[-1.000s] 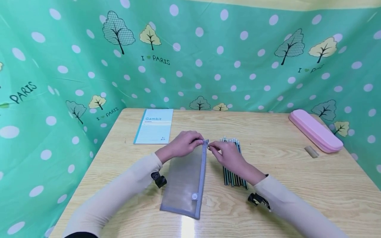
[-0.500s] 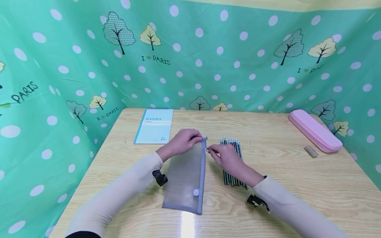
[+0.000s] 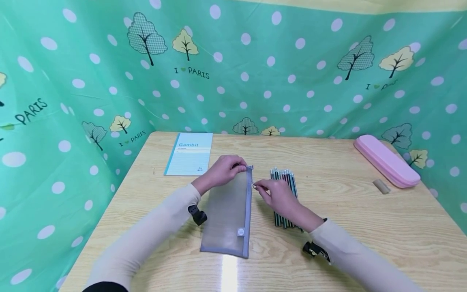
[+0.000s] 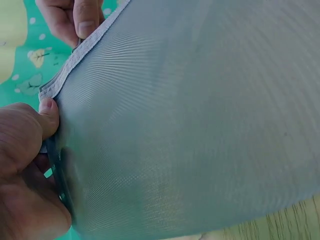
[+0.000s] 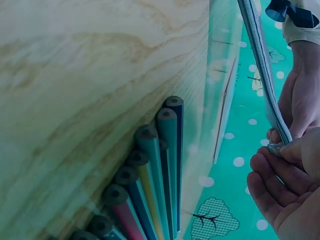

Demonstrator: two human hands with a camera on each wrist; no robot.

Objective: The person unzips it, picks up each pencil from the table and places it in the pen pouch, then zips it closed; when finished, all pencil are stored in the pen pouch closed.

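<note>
A grey mesh zipper pouch (image 3: 227, 215) spreads over the middle of the table, its zipper edge along the right side. At its far end my left hand (image 3: 227, 170) grips the top edge near the corner; in the left wrist view the thumb (image 4: 48, 117) presses on the mesh. My right hand (image 3: 279, 194) pinches the small zipper pull (image 5: 274, 149) just below that corner. Under and beside the right hand lies a bundle of pencils (image 3: 278, 219), partly hidden by it. The right wrist view shows their blunt ends close up.
Behind the left hand lies a light blue notebook (image 3: 189, 156). A pink pencil case (image 3: 386, 160) rests at the far right of the wooden table (image 3: 339, 170), with a small grey-brown block (image 3: 381, 186) beside it. A green patterned curtain (image 3: 255, 61) hangs behind.
The pouch has shifted slightly away from me, its near edge rising off the table front. My right hand and the zipper pull have moved a little down along the zipper from the corner.
</note>
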